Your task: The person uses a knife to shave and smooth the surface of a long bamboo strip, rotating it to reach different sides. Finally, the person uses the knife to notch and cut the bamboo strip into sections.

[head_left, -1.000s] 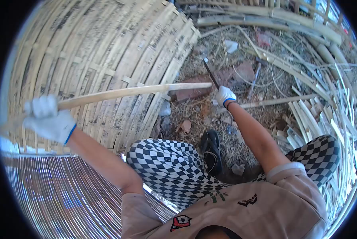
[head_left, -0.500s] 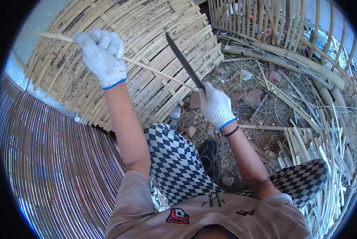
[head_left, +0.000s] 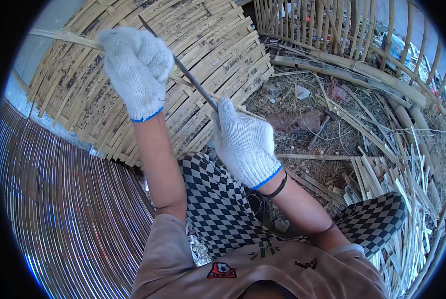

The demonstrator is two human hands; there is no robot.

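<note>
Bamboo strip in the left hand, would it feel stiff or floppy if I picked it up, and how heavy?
Probably light, as the bamboo strip looks narrow and thin. Likely springy rather than floppy, since it reaches well past the left hand without folding.

Bamboo strips (head_left: 370,172) on strawy ground (head_left: 338,144)
</note>
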